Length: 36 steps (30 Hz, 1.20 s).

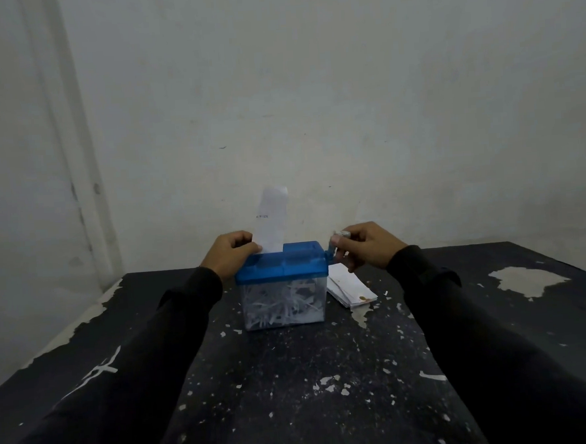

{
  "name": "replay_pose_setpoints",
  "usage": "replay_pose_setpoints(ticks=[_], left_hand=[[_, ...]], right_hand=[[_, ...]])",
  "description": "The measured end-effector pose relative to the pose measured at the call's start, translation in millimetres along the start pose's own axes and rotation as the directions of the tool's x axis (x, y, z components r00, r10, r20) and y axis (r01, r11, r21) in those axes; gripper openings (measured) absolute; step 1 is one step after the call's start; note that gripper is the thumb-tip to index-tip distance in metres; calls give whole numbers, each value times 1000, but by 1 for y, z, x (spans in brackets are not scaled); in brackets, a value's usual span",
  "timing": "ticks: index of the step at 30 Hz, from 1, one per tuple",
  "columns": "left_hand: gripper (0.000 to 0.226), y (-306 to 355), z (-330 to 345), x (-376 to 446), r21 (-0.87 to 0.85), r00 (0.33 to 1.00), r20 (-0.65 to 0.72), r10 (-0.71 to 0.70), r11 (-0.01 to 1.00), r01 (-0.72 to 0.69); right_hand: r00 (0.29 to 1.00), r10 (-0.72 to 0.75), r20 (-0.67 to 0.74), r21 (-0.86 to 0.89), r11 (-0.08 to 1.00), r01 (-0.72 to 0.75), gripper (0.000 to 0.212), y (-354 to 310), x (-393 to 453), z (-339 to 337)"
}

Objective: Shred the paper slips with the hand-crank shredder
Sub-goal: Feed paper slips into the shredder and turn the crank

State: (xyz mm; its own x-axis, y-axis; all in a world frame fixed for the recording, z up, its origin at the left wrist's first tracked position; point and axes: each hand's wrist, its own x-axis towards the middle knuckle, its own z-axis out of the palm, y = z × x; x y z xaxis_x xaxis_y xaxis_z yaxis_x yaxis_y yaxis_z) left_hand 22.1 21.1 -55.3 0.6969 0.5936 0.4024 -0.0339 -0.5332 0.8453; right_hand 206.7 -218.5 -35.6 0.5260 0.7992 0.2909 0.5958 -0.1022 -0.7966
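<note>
Hiding the slot, left hand (230, 253) pinches slip (271, 219).

The shredder (281, 284) stands mid-table (295, 393), a slip (271, 219) upright in its top, spare slips (352, 288) just right.

Long black sleeves (174, 318) cover both arms, white marking on the left.

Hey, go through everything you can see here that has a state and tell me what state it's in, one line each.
Paper slip: upright, lower end in the shredder's slot.
Shredder lid: blue, on the bin.
Shredder bin: clear, mostly full of shreds.
Crank handle: up at the lid's right side, pinched.
Left hand: holding the slip at the slot.
Right hand: fingers pinching the crank handle.
Stack of slips: lying flat beside the shredder, unshredded.
Table: black paint chipped.
</note>
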Motion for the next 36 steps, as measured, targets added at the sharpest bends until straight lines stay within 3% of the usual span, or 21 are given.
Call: replay_pose_setpoints(ticks=[12, 21, 23, 25, 27, 29, 33, 36], left_hand=[[9, -6, 10, -7, -28, 992, 4, 123, 992, -123], [8, -10, 8, -5, 118, 993, 27, 117, 986, -120], [14, -10, 7, -3, 151, 992, 38, 121, 981, -125], [37, -8, 5, -3, 160, 990, 96, 105, 980, -119], [78, -6, 5, -7, 130, 980, 191, 47, 989, -72], [98, -6, 6, -9, 125, 974, 224, 7, 992, -36], [98, -4, 9, -12, 125, 978, 208, 11, 991, -37], [96, -4, 9, -11, 105, 977, 213, 23, 993, -46]], right_hand=[[995, 90, -53, 97, 992, -84, 42, -1, 17, 4], [898, 423, -122, 259, 887, -383, 49, 9, 45, 33], [884, 420, -207, 288, 889, -355, 49, 18, 47, 42], [877, 366, -312, 303, 913, -273, 44, 24, 49, 48], [875, 290, -388, 217, 951, -219, 35, 25, 49, 50], [888, 217, -406, 48, 975, -217, 28, 26, 48, 49], [949, 233, -214, -230, 932, -281, 29, 38, 33, 38], [950, 302, -76, -257, 915, -311, 33, 49, 15, 39]])
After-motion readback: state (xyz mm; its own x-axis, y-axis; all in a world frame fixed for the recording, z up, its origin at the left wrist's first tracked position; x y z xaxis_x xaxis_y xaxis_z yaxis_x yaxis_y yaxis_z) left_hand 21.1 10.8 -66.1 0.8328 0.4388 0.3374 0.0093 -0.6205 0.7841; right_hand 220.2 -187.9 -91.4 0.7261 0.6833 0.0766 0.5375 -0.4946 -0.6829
